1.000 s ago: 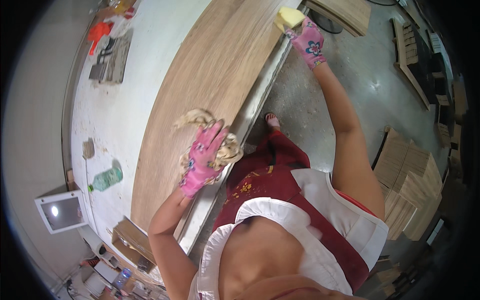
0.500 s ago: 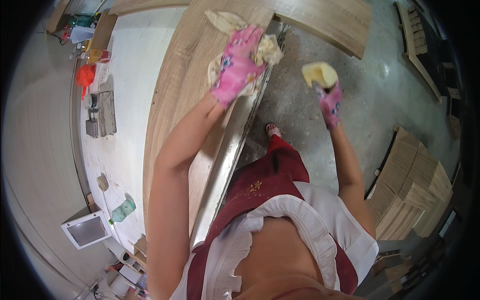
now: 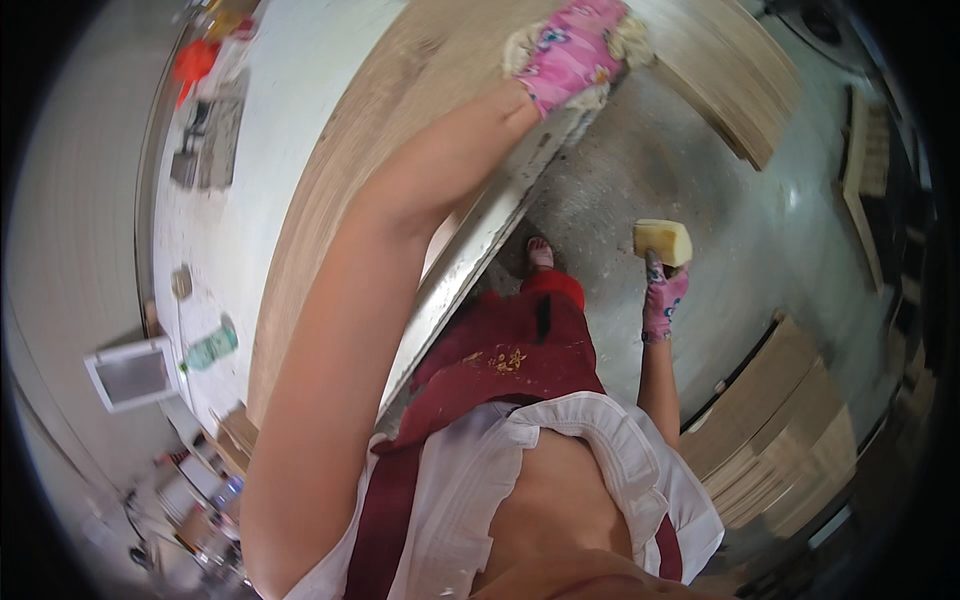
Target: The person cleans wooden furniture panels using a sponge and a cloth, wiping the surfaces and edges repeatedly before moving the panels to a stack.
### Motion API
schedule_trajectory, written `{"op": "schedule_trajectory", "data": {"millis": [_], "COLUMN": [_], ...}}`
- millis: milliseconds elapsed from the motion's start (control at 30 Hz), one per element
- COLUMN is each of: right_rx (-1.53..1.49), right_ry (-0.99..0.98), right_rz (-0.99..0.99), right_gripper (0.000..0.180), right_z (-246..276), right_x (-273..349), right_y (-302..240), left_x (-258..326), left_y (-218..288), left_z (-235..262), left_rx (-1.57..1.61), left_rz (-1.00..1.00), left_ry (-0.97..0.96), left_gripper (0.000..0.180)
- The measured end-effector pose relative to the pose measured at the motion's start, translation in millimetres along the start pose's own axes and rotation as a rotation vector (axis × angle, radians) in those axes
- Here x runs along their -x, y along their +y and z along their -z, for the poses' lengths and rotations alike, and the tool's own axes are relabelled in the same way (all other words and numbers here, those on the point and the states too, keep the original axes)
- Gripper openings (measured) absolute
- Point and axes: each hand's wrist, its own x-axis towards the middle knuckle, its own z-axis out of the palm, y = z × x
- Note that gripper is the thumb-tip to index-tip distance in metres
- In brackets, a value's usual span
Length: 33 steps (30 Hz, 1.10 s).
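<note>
My left hand (image 3: 575, 58), in a pink flowered glove, presses a bunched cream rag (image 3: 522, 50) onto the wood-grain board (image 3: 400, 90) near its far right edge. Cloth bulges out on both sides of the glove, and the fingertips are partly hidden. Out over the floor to the right, my right hand (image 3: 664, 302) wears a matching glove with darkened fingertips. It grips a pale yellow sponge (image 3: 662, 242) by its near side, held clear of the board.
Left of the board runs a white work surface (image 3: 215, 270) with a green plastic bottle (image 3: 212, 346), a red funnel-like item (image 3: 195, 62) and grey tools (image 3: 212, 140). Another wood-grain panel (image 3: 735, 80) juts out at the far right. Flattened cardboard (image 3: 770, 430) lies on the right.
My left hand has slid the rag farther away and to the right along the board. My right hand, still holding the sponge, has dropped nearer to me. The whole view has shifted.
</note>
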Motion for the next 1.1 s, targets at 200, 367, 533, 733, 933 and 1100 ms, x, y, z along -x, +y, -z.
{"op": "schedule_trajectory", "data": {"millis": [200,367,533,733,933,1100], "right_rx": [-0.107,-0.184,-0.295,-0.297,-0.265,-0.091], "right_ry": [-0.046,-0.247,-0.517,-0.609,-0.617,-0.602], "right_rz": [0.165,0.519,0.469,0.352,0.460,0.570], "right_gripper": [0.054,0.053,0.046,0.048,0.044,0.039], "right_z": [-35,-122,-261,-313,-304,-306], "right_x": [1,16,23,-20,7,-16], "right_y": [-64,-106,-132,-122,-145,-137], "left_x": [110,229,332,455,615,771], "left_y": [24,29,47,61,117,155], "left_z": [50,111,154,190,262,286], "left_rx": [-0.167,-0.088,-0.009,0.142,0.223,-0.341], "left_rz": [0.055,0.048,0.045,0.195,0.592,0.876], "left_ry": [-0.034,-0.045,-0.010,-0.025,0.035,0.270], "left_gripper": [0.072,0.078,0.083,0.083,0.067,0.033]}}
